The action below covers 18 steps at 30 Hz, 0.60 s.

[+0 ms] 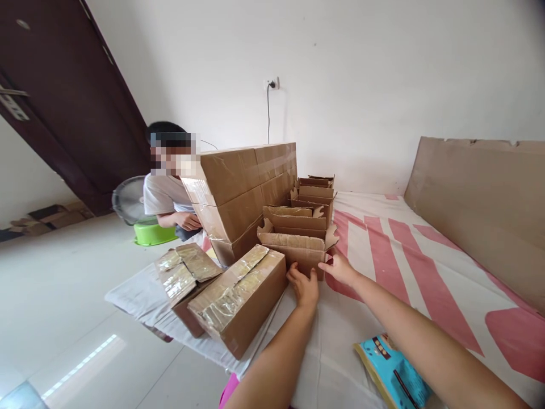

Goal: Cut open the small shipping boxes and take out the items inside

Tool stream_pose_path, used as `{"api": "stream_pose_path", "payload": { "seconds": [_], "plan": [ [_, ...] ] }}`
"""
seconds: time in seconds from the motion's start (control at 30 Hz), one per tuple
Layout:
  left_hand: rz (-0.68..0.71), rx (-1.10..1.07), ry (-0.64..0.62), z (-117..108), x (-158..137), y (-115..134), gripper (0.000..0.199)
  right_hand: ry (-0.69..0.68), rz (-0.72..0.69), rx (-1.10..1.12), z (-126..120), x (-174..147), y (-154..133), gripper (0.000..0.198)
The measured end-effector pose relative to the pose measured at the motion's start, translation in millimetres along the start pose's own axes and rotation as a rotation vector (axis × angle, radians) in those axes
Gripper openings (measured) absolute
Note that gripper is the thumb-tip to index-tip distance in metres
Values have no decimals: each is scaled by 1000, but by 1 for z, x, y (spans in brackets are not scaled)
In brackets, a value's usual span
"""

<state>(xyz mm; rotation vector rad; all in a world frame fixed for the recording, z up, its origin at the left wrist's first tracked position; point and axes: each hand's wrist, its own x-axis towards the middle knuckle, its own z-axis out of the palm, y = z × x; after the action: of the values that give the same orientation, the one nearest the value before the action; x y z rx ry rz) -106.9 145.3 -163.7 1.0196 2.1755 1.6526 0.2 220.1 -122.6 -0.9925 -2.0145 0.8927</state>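
An open cardboard box stands on the bed-like surface, its top flaps raised. My left hand touches the lower front of this box, fingers apart. At the box's front right corner is my right hand, with a digit on the front face and others at the side, partly hidden. Just left of my left hand lies a taped long carton, and beside it a second taped carton. Behind the nearest box, more open boxes form a row towards the wall.
A stack of closed cartons rises left of the row. Behind it a person sits near a fan and a green basin. A blue packet lies under my right forearm. A large cardboard sheet leans at right.
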Motion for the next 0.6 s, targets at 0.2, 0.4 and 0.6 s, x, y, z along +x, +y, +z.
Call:
{"api": "stream_pose_path", "payload": {
  "seconds": [0.2,0.4,0.6],
  "plan": [
    [-3,72,33,5,2,2,64,-23,19,-34,13,-2,-10,39],
    [-5,100,-67,4,15,-1,57,-35,52,3,15,-11,-5,48],
    [-12,69,-163,15,47,0,59,-63,112,60,23,2,5,62]
  ]
}}
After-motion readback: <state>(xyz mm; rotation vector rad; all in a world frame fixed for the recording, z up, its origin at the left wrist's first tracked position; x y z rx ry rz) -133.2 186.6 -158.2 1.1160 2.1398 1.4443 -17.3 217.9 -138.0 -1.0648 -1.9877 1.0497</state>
